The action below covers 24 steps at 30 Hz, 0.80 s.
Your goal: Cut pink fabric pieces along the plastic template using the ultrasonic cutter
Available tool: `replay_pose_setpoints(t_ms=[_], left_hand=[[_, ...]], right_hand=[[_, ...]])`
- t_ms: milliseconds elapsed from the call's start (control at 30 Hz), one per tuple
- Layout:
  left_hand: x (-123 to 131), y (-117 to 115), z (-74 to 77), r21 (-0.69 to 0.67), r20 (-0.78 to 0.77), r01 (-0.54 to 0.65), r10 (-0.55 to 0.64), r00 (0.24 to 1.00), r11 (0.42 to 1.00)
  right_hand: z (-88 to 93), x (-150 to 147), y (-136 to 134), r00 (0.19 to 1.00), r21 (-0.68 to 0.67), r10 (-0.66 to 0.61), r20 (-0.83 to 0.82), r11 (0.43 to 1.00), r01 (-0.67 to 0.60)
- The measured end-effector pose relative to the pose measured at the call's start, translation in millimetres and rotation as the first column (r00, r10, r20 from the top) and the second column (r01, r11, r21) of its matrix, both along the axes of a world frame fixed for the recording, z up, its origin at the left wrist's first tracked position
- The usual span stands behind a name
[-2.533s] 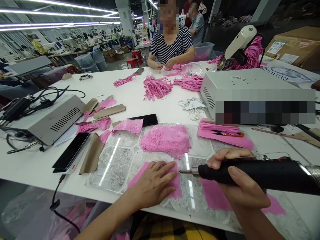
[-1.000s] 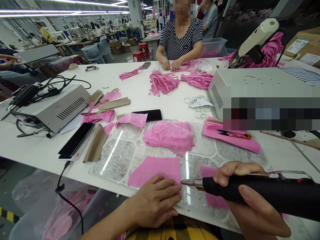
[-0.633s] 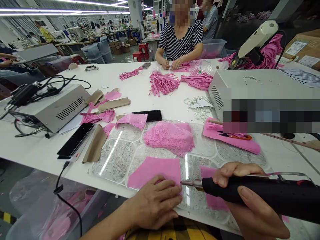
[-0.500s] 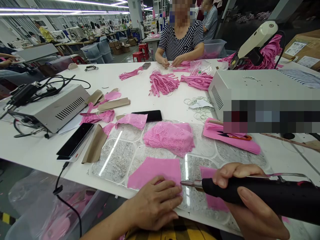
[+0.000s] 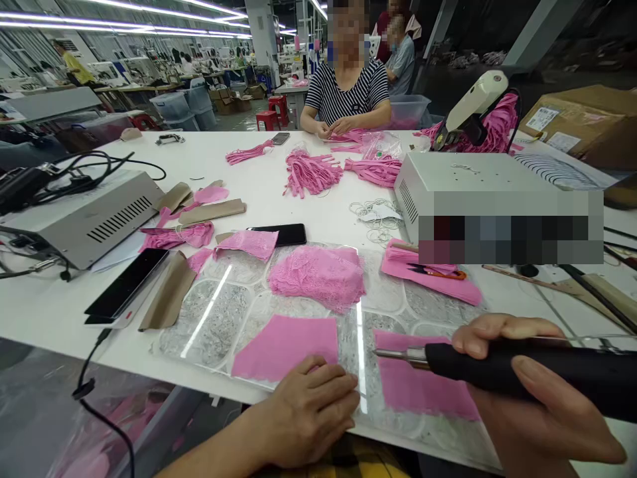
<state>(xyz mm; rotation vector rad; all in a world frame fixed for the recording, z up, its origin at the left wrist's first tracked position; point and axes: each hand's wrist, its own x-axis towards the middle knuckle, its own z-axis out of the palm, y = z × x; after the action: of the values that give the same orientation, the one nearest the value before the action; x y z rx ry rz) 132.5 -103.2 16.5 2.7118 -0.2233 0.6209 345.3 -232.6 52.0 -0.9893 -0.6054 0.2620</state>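
Head view: you look down on a clear plate (image 5: 209, 325) that carries two flat pink pieces.
Left pink piece (image 5: 283, 345): it lies just beyond your left hand (image 5: 308, 408), with its long side running left to right.
Left fingers (image 5: 331, 378): close together, flat and a little bent. The tips touch the near right edge of this piece and pinch nothing.
Black tool (image 5: 468, 366): its long axis runs left to right. The metal tip (image 5: 398, 355) points left, over the far left corner of the right pink piece (image 5: 418, 392).
Right hand (image 5: 542, 411): closed around the tool handle, thumb on the near side, fingers over the top.
Nearer hand: the left one. A bare strip of plate separates the tip from the left piece.
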Motion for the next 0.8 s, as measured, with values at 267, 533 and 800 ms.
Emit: replay_pose_setpoints(t_ms=[267, 533, 800], left_hand=[[48, -29, -9.3, 0.017, 0.089, -0.152, 0.149, 0.985, 0.988], [60, -38, -20.1, 0.126, 0.1, -0.292, 0.281, 0.955, 0.948], [60, -38, -14.4, 0.12, 0.102, -0.295, 0.284, 0.953, 0.948]], right_hand=[[3.6, 35, -5, 1.0, 0.009, 0.03, -0.004, 1.0, -0.03], [-3.6, 42, 11, 0.977, -0.008, 0.209, 0.035, 0.978, -0.209], [-10.6, 39, 15, 0.969, -0.003, 0.246, 0.021, 0.969, -0.246]])
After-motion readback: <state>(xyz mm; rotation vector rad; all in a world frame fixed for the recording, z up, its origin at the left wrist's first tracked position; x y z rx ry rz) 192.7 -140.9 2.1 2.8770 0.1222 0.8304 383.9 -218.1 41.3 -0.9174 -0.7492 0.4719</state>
